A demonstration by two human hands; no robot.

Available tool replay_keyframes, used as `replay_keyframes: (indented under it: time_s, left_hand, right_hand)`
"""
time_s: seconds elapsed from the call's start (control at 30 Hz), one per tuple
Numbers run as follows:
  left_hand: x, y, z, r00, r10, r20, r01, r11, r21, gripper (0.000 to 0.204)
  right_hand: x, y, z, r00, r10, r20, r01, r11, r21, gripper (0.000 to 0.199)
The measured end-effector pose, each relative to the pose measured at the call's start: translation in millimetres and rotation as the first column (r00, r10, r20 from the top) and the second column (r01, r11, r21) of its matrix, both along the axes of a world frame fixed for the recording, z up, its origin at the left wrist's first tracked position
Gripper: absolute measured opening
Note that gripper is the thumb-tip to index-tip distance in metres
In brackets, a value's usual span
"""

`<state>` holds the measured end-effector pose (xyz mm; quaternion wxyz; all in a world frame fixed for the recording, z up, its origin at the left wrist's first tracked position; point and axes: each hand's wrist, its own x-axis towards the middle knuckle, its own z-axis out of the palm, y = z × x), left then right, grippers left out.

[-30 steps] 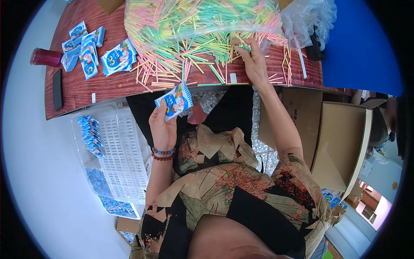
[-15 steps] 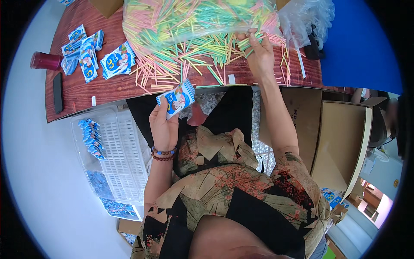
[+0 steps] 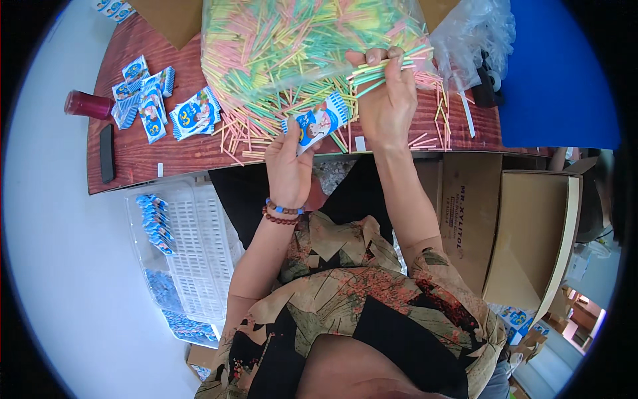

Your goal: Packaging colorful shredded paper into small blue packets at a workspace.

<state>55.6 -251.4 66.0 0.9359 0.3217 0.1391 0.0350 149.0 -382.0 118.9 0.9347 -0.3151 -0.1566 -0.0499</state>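
My left hand (image 3: 289, 176) pinches a small blue-and-white packet (image 3: 323, 122) by its lower end, just beyond the table's near edge. My right hand (image 3: 391, 116) is closed around a small bunch of short pastel sticks (image 3: 364, 78), thin and straw-like, in green, yellow and pink. The bunch pokes out on both sides of the fingers. Behind it lies a large clear plastic bag (image 3: 299, 40) full of the same sticks. Many loose sticks (image 3: 249, 130) have spilled along the table in front of the bag.
More packets (image 3: 151, 110) lie in a loose pile at the left, near a dark red jar (image 3: 88, 104) and a black phone-like object (image 3: 107, 153). Below stands a white plastic basket (image 3: 199, 226). Crumpled clear bags (image 3: 475, 40) and an open cardboard box (image 3: 531, 233) are on the right.
My left hand has moved up and to the right with the packet, closer to my right hand. The right hand has drawn slightly left, and its stick bunch now shows more fully.
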Motion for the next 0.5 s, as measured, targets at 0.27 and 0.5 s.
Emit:
replay_keyframes:
  time_s: [0.27,0.5]
  left_hand:
    - [8,-10,7,1.0,-0.027,-0.016,0.026,0.998,-0.055,0.025]
    - [10,-20,4,1.0,-0.018,0.025,0.021,0.992,-0.121,0.026]
  right_hand:
    - [-6,6,3,0.966,-0.173,0.193,0.196,0.975,-0.105,0.018]
    - [-22,24,0,0.962,-0.262,0.075,0.264,0.964,-0.021,0.019]
